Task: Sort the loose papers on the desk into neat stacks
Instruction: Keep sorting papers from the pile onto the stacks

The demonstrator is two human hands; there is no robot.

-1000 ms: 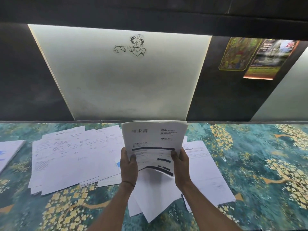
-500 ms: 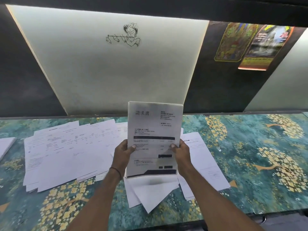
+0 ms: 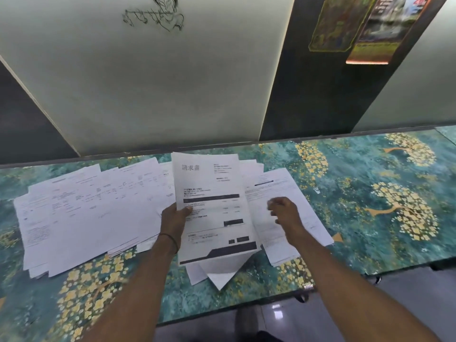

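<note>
Two hands are in view. The left hand, just left of the frame's centre, grips a white printed sheet with black bars and a heading in East Asian characters. Its thumb lies on the sheet's face and its fingers are behind. Whether this is one sheet or a thin bundle cannot be told. A dark thin band circles that wrist. The right hand, right of centre, is smeared by motion. Its fingers are loosely curled and it grasps nothing that shows.

The loose white papers lie in three groups on the teal desk cover patterned with gold blossom trees:
- a wide fanned spread of printed forms at centre left, too overlapped to count;
- a smaller pile under the right hand, partly covered by it;
- a few blank-looking sheets poking out below the held sheet, mostly hidden.

The print is too small to read.

On the wall at upper centre, a pale panel carries one black line drawing, cut off by the top edge. Two colourful hanging posters at upper right are cropped too.
</note>
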